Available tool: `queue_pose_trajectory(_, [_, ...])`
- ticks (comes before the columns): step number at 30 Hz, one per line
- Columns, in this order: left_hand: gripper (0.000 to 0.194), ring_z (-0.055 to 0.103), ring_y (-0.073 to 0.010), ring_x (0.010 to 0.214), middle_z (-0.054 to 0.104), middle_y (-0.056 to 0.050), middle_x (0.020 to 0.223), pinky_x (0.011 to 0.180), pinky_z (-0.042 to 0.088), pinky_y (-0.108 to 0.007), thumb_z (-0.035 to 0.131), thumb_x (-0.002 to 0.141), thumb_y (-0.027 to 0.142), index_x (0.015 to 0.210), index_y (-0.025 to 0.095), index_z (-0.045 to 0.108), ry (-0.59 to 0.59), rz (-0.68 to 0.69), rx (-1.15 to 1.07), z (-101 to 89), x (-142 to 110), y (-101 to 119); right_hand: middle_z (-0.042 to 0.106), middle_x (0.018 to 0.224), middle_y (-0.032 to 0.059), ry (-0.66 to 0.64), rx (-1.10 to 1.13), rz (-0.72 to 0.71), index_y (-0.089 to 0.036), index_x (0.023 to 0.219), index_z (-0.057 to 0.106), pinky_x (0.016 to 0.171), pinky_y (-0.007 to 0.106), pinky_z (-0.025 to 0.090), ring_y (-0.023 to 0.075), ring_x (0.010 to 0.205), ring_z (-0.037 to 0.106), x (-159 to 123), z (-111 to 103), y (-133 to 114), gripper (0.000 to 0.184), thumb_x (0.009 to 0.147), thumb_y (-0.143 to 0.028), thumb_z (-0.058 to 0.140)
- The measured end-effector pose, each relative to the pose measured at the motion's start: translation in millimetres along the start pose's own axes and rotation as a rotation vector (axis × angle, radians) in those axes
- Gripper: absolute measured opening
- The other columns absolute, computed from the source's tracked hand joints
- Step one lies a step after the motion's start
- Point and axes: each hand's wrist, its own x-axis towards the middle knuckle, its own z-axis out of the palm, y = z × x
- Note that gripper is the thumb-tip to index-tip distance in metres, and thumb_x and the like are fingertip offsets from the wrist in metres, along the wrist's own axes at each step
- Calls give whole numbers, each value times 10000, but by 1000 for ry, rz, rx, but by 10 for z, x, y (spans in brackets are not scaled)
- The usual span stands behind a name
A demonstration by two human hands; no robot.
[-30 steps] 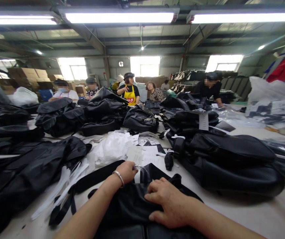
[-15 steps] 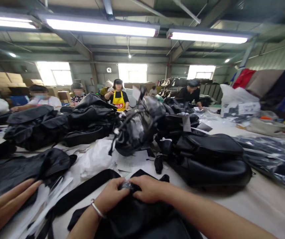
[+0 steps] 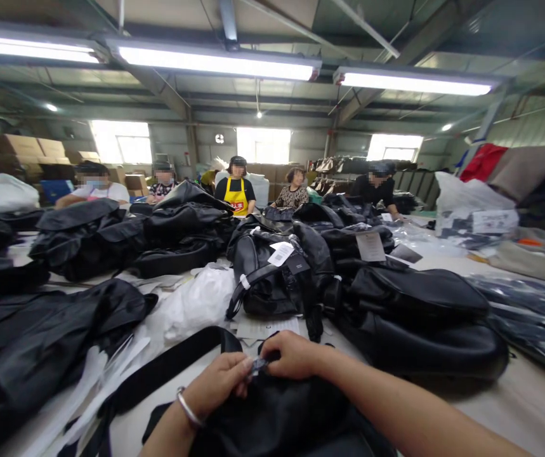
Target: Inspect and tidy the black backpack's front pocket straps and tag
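Nearest: black bag on the pale table, below both hands. Left hand pinches a small clear piece at the bag's upper end; right hand curls its fingertips against it, though cannot tell whether they grip piece or bag. Judged best: steady with left, work with right fingertips, avoid tugging the material. Strap loops at left, well clear. Farther: tagged backpack, beyond reach of the work
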Motion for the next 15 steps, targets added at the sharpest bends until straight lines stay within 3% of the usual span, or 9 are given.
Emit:
queue_pose_trajectory(3, [467,455,-114,556,536,20,586,565,335,-239,498,879,600,710,168,544,-70,-1,-44,-32,-46,-58,760,962,-29,-101,57,32,-227,1068,740,742,189,496,146,862,683,87,-113,149,282,825,-334,647])
queue_pose_trajectory(5, [429,459,-115,554,527,25,579,562,340,-238,503,887,554,695,173,540,-71,5,-1,-24,-66,-54,749,1073,12,-46,-13,102,-203,1129,720,865,221,497,166,988,679,190,-167,266,300,896,-307,562])
queue_pose_trajectory(8, [395,474,-120,557,522,28,569,562,356,-239,486,898,508,683,179,530,-43,8,54,13,-64,-32,691,1213,144,45,-172,221,-128,1167,693,1024,377,443,276,1166,614,385,-153,434,340,851,-222,607])
queue_pose_trajectory(11, [391,480,-122,561,521,26,570,562,365,-238,469,904,501,683,182,522,-29,-1,75,43,-56,-23,676,1206,186,44,-285,322,-109,1183,661,1009,502,456,320,1163,613,590,-46,556,358,857,-256,642])
queue_pose_trajectory(15, [386,473,-122,555,517,25,577,550,360,-239,452,905,500,695,183,522,-31,-7,114,50,-57,-27,673,1202,179,20,-350,375,-111,1253,607,952,509,501,314,1116,639,808,70,624,524,844,-429,682])
